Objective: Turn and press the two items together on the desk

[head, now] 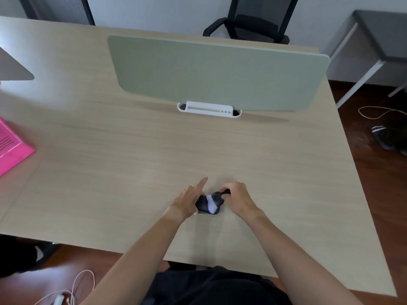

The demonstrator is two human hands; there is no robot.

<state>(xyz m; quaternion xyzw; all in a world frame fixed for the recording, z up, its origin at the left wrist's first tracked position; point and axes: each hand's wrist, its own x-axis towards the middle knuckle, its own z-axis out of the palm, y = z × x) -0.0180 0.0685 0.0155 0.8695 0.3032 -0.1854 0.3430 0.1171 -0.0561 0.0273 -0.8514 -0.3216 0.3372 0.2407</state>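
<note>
the step in hand looks like rolling or bundling a small dark sock (pixel 209 203) with a pale band, which sits bunched on the wooden surface (pixel 154 150) near its front edge, between the two hands. the right hand (pixel 236 198) is clamped on the sock's upper end, fingers curled over the dark cuff. the left hand (pixel 190 199) rests against the sock's left side, its forefinger straight and pointing away along the surface; its thumb is hidden behind the fabric, so i cannot tell whether it pinches the sock. the bundle seems partly made, not finished. the next move, as i judge it, calls for the left hand to steady the roll while the right draws the cuff over it. a green divider panel (pixel 220 73) stands well beyond, and a pink tray (pixel 13 148) lies at the far left edge.
</note>
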